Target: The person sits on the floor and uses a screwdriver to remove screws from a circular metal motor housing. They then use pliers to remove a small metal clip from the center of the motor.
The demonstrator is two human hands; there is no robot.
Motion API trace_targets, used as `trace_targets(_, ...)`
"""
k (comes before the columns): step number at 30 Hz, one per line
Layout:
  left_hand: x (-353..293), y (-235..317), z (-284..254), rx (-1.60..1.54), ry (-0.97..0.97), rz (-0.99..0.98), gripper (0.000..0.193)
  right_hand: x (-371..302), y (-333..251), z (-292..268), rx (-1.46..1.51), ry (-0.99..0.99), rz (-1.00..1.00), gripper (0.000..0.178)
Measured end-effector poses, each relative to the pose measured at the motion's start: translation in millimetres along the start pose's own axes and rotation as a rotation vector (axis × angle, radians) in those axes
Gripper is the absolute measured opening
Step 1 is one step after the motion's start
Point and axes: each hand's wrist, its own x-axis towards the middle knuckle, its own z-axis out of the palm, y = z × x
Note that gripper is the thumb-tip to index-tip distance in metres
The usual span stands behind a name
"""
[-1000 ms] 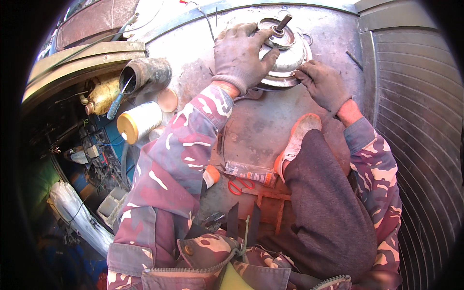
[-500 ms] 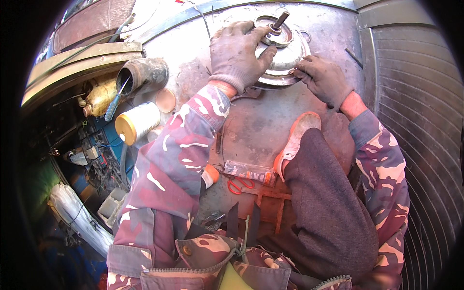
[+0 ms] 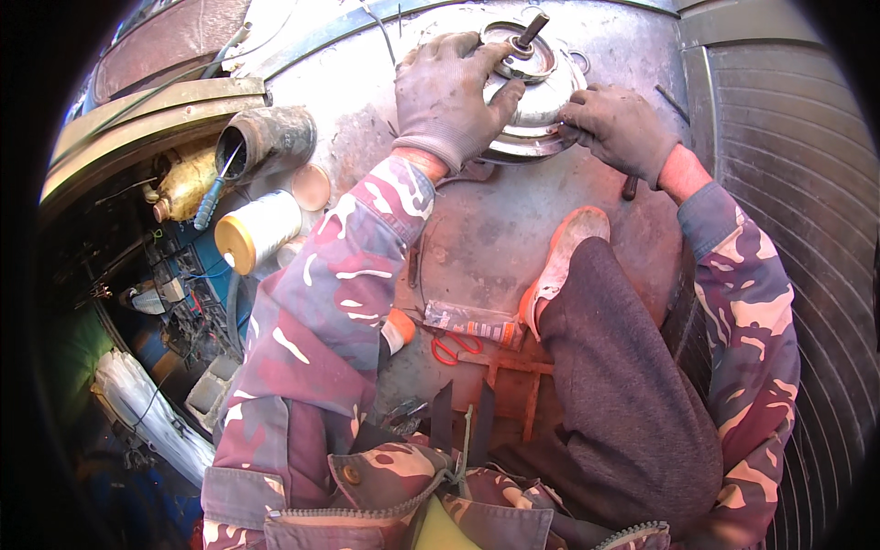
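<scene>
A shiny round metal part [image 3: 543,108], with an upright dark shaft [image 3: 532,31] in a raised ring, lies on the metal surface at the far middle. My left hand [image 3: 449,96], in a grey-brown work glove, grips its left side, with thumb and forefinger against the raised centre. At the right rim, my gloved right hand [image 3: 616,128] is closed in a pinch. Whatever lies between those fingertips is too small to make out. A dark handle-like piece [image 3: 630,188] shows just below my right hand.
On the left stand a rusty pipe piece [image 3: 291,137] holding a blue-handled screwdriver [image 3: 209,203] and a white container with a yellow lid [image 3: 236,246]. Red-handled scissors [image 3: 456,348] and a clear packet [image 3: 472,321] lie near my shoe [image 3: 573,247]. A ribbed metal panel [image 3: 788,147] borders the right.
My right hand has shifted slightly up and right, its fingers still at the rim, and the dark handle-like piece below it has come into sight. My left hand stays on the metal part.
</scene>
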Motion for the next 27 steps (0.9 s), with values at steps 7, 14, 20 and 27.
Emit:
trace_targets(7,0,0,1,-0.019,-0.001,-0.008,0.042,9,8,-8,-0.070,-0.048,-0.081,0.012)
trace_targets(14,-1,1,-2,0.036,-0.044,-0.009,0.048,0,-1,-5,0.120,-0.106,0.078,0.020)
trace_targets(20,1,0,0,-0.022,-0.029,-0.028,0.043,-3,-2,3,0.240,-0.071,0.165,0.027)
trace_targets(27,0,-2,1,-0.031,-0.018,-0.030,0.042,-8,-4,7,0.549,-0.128,0.329,0.030)
